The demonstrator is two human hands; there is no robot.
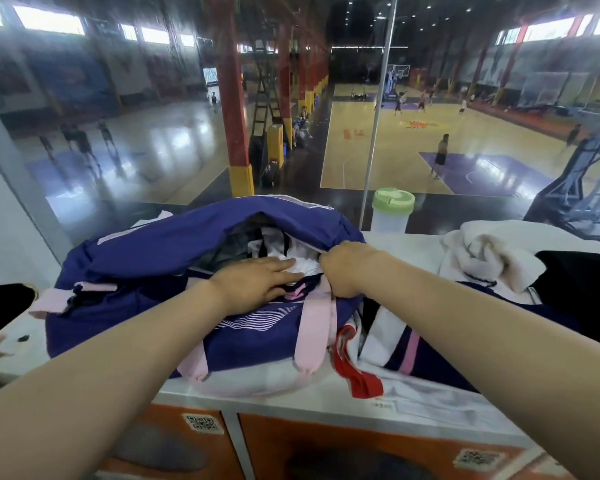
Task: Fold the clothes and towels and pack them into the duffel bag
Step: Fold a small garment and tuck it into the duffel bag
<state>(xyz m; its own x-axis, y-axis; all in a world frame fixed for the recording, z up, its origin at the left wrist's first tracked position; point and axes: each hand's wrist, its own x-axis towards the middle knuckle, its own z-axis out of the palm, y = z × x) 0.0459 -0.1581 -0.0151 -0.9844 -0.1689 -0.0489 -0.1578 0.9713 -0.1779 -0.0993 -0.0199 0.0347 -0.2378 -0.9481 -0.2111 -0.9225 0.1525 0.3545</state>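
Note:
A purple duffel bag with pink straps lies on a white counter top, its top gaping. Inside it sits a white and dark garment. My left hand lies flat with straight fingers pressing on the white cloth at the bag's mouth. My right hand grips the near edge of the bag's opening, fingers curled round the fabric. To the right of the bag lie a white, navy and pink garment with red trim, a crumpled white towel and a black cloth.
A clear shaker bottle with a green lid stands behind the bag against a glass wall that looks over a basketball court. Orange lockers sit under the counter. A dark object lies at the left edge.

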